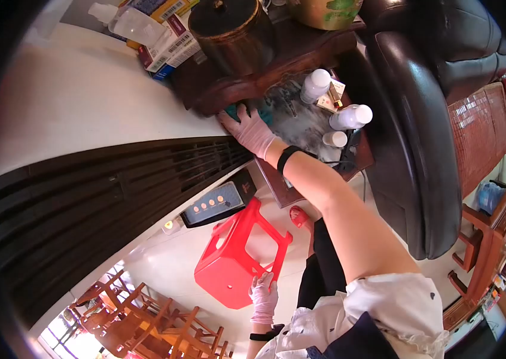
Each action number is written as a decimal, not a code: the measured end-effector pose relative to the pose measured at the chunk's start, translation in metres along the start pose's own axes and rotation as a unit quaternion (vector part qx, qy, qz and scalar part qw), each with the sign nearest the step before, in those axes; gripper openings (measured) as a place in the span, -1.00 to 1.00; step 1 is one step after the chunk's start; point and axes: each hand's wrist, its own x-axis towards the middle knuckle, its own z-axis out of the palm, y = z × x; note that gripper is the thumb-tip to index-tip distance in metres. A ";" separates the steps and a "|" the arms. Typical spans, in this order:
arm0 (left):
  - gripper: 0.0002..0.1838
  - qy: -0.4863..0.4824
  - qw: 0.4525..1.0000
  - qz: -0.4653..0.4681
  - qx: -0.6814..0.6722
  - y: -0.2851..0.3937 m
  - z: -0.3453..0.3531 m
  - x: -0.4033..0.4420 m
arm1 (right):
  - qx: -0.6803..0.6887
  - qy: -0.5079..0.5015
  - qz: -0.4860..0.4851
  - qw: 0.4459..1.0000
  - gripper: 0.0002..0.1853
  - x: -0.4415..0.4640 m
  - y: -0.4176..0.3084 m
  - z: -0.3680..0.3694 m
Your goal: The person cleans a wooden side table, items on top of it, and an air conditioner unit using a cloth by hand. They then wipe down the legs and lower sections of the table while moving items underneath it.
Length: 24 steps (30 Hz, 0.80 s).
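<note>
My right hand (250,133), in a pale pink glove, holds a teal cloth (263,112) against the corner of a dark wooden side table (277,185), near the wall. The fingers partly cover the cloth. Lower down, my left hand (263,294), gloved too, has its fingers curled on the edge of a red plastic stool (226,263). The stool is tilted, with its legs towards the table. On the glass top near my right hand are white bottles (351,117) and a small box (328,103).
A dark lidded pot (229,36) and boxes (172,45) stand beyond my right hand. Dark panelling (103,185) runs along the wall. A black box (220,200) is by the stool. A leather sofa (408,149) is at the right, wooden chairs (139,317) lower left.
</note>
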 end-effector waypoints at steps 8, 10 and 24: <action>-0.65 0.016 0.998 0.010 -0.068 -0.018 0.018 -0.014 | 0.126 -0.103 0.210 0.964 -0.49 -0.012 -0.019 -0.029; -0.64 0.002 0.999 0.004 -0.042 -0.015 0.023 -0.016 | 0.120 0.061 0.235 0.963 -0.42 0.001 -0.008 -0.021; -0.62 -0.036 0.999 -0.035 -0.017 -0.022 0.025 -0.034 | -0.194 -0.123 0.014 0.973 -0.45 0.015 -0.012 -0.007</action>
